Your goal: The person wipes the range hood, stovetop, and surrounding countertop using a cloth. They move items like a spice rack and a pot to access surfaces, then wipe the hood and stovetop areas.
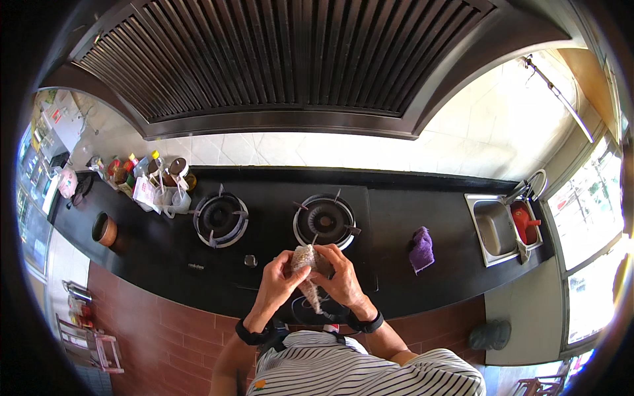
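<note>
Both my hands hold a beige, rough-textured cloth over the front edge of the black stove top, just in front of the right burner. My left hand (280, 281) pinches one side of the cloth (304, 258), and my right hand (341, 277) grips the other. A narrow end of the cloth hangs down between my wrists. The right gas burner (324, 221) lies just beyond my fingers, and the left gas burner (220, 219) is further to the left. A purple cloth (422, 250) lies crumpled on the counter to the right.
A metal sink (493, 230) at the far right has a red item (522, 222) in its smaller basin. Bottles and a seasoning rack (173, 198) stand at the back left, near a copper-coloured pot (104, 229). A range hood (277, 121) overhangs the stove.
</note>
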### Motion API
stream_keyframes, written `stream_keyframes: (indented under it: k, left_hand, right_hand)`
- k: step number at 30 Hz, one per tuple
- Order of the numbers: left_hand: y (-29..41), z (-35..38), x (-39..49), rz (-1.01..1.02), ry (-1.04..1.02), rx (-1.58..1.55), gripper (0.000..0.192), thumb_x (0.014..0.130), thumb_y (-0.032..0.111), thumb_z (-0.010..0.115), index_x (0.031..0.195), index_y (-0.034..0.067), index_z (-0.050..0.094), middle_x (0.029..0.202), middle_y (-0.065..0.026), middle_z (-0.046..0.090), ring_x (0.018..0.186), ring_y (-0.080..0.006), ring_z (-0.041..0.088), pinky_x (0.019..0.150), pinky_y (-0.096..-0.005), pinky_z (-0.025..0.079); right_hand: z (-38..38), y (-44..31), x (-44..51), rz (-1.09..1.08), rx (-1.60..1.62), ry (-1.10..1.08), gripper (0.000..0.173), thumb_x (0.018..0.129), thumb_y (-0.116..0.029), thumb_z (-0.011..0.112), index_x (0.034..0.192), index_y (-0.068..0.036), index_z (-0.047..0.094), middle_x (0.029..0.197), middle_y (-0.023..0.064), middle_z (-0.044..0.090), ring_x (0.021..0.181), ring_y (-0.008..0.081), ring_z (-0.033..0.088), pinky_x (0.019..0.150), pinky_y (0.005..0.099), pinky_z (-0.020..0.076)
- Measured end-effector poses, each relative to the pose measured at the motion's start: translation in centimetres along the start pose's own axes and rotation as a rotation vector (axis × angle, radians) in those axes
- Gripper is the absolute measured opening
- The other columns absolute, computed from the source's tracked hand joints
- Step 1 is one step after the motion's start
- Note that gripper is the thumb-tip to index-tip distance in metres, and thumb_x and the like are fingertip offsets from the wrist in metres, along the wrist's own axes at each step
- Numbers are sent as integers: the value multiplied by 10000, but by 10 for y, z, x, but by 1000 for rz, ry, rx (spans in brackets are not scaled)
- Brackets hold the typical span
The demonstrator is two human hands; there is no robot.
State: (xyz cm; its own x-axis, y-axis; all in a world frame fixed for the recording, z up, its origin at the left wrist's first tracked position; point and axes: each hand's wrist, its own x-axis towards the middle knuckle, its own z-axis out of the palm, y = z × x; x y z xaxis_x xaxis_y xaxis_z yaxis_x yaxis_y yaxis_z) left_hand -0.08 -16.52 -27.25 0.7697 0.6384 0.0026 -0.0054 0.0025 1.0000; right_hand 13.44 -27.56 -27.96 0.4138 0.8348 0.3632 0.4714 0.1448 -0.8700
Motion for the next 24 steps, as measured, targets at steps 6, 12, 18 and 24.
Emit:
stream_keyframes:
  k: [6,12,18,24]
  left_hand:
    - [-15,-82,-13,-13,-107,10,309,883,66,667,1172,-10,589,1021,-85,676,753,-83,640,630,-209,521]
    - [-86,-215,-61,-246,324,-44,168,906,68,624,1061,4,613,888,-74,683,623,-86,612,517,-196,473]
    - [-192,-294,-125,-422,558,86,94,910,81,605,981,20,609,809,-65,669,541,-96,597,451,-217,454]
    - [-254,-288,-136,-381,595,184,113,891,85,621,972,17,579,761,-47,619,553,-108,598,452,-241,460]
  right_hand:
    - [25,17,18,295,69,26,349,826,-42,710,1141,29,580,974,98,654,897,128,619,787,292,520]
    - [-44,16,55,148,346,513,251,853,-10,570,1104,-13,554,1009,47,625,925,119,592,816,275,487]
    - [-138,24,128,52,-177,696,288,829,-7,627,1099,-17,528,1024,59,611,967,134,579,762,286,510]
    - [-205,1,199,-315,-817,1045,341,800,-4,642,1123,-30,536,1064,140,496,935,274,562,779,378,480]
